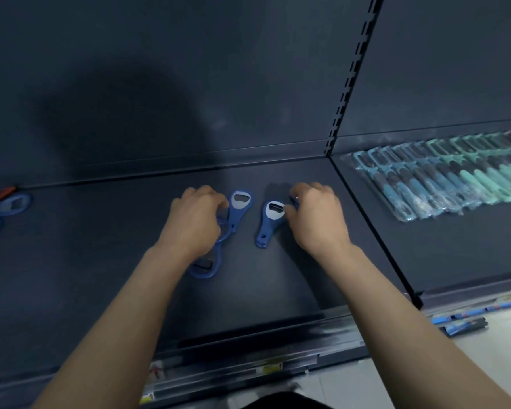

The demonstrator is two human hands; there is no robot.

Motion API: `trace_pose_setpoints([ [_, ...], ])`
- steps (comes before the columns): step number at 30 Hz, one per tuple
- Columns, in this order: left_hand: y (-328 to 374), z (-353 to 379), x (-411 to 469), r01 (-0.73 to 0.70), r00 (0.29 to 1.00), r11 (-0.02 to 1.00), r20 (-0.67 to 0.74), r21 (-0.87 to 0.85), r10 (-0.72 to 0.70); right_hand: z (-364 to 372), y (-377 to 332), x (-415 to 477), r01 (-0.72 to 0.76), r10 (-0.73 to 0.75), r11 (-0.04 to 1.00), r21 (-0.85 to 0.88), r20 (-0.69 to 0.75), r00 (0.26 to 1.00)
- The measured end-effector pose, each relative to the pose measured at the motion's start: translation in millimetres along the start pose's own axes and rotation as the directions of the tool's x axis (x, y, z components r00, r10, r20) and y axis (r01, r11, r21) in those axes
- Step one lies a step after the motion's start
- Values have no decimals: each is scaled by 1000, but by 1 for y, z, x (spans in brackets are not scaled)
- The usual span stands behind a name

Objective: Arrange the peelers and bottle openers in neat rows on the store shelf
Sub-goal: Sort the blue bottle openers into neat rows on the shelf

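Left hand (195,219): curled around blue openers (204,268), left of centre opener (240,206).
Right hand (316,216): pinching tilted opener (267,228), right of centre opener.

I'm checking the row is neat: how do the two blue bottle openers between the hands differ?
The left opener sits farther back on the shelf than the right opener, so their heads don't line up. The left opener's handle meets another blue opener under the left hand; the right opener's handle lies free, its head by the fingertips of the right hand. Both are blue with metal head plates, heads away from the viewer.
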State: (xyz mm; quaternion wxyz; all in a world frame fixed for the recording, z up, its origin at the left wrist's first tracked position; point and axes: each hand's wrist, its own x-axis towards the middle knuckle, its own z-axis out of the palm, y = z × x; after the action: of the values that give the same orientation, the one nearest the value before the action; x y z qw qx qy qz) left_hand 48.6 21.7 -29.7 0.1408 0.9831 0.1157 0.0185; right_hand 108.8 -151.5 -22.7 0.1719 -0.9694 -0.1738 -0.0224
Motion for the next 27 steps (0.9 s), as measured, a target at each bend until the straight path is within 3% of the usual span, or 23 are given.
trace_pose_setpoints([
  [2,-10,-3,-5,5,996,1000,90,11,-5,4,-19,1,74,-77,995,66,40,996],
  [5,-24,-7,-15,34,995,996,100,-83,-25,13,-44,6,144,-146,989,30,91,985],
  [14,-61,-18,-32,145,983,981,130,-131,-128,30,-92,12,133,-114,987,-88,194,974],
  [18,-68,-20,-38,167,984,975,90,-145,-155,33,-97,11,92,-77,994,-65,206,975],
  [23,-77,-27,-48,127,971,983,219,-134,-96,33,-99,13,25,-11,998,-66,198,980],
  [27,-77,-24,-50,200,969,967,176,-159,-172,35,-103,10,35,-34,999,1,184,982],
])
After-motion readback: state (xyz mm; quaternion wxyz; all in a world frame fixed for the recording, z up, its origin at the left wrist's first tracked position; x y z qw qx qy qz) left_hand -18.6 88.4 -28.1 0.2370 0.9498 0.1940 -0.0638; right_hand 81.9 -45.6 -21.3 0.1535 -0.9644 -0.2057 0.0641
